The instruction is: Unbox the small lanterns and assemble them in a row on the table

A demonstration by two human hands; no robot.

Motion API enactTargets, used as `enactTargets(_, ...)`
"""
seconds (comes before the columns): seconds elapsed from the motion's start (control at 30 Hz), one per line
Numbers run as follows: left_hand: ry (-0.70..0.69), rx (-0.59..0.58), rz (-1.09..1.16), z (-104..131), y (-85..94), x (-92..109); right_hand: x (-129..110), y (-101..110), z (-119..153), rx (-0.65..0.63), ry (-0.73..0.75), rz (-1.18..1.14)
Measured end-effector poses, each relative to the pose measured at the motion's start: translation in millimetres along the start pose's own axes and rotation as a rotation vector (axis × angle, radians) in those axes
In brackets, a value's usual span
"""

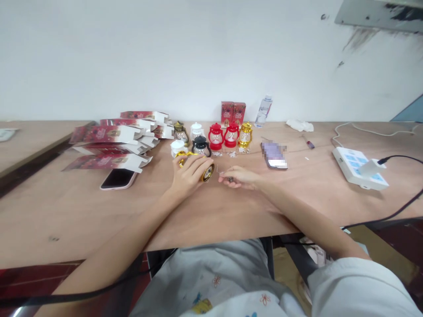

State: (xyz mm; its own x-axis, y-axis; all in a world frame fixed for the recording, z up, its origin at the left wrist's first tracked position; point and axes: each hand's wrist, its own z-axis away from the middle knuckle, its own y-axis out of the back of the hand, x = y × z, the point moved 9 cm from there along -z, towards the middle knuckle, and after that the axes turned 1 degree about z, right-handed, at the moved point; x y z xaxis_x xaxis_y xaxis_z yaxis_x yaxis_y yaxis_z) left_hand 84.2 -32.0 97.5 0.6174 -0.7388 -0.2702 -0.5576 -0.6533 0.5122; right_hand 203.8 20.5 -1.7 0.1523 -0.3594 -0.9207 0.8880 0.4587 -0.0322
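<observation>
My left hand (187, 174) is wrapped round a small gold lantern (208, 173), which lies on its side with its round base turned to the right. My right hand (243, 176) is closed just right of that base, apart from it. Between its fingers shows a small dark, shiny thing (230, 179), too small to name, and something thin and pale sticks out at the fingertips. Behind my hands stand a black lantern (201, 146), white lanterns (196, 131), a bronze lantern (180, 132), two red lanterns (216, 137) and another gold lantern (245, 135), all upright.
Flattened red boxes (105, 134) lie piled at the left, above a pink-edged phone (118, 179). Two upright red boxes (233, 113) and a bottle (263, 111) stand by the wall. Small white scraps (233, 154), another phone (274, 155), tissue (299, 125) and a power strip (359, 168) lie rightward.
</observation>
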Motion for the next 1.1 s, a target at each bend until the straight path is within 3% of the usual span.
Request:
enactTargets(0.17,0.007,0.015,0.001,-1.3,3.8,-1.8,-47.4,30.5,-20.5,0.046,0.108,0.63)
enactTargets(0.27,-0.002,0.0,-0.004,0.0,2.8,-1.4,-63.8,29.0,-32.3,0.063,0.093,1.026)
enactTargets(0.37,0.008,-0.039,0.004,2.8,-1.0,-4.2,-67.6,19.7,-40.9,0.059,0.06,1.215)
enactTargets(0.67,0.032,-0.051,0.012,4.4,-3.3,-8.3,-65.8,3.0,-40.3,0.033,0.129,1.407)
enactTargets(0.9,0.012,-0.041,0.009,2.5,-0.2,-5.8,-69.8,2.0,-30.7,0.059,0.296,1.316)
enactTargets(1.1,-0.033,-0.027,-0.009,0.0,2.0,-1.0,-71.2,4.8,-27.4,0.036,0.262,1.228)
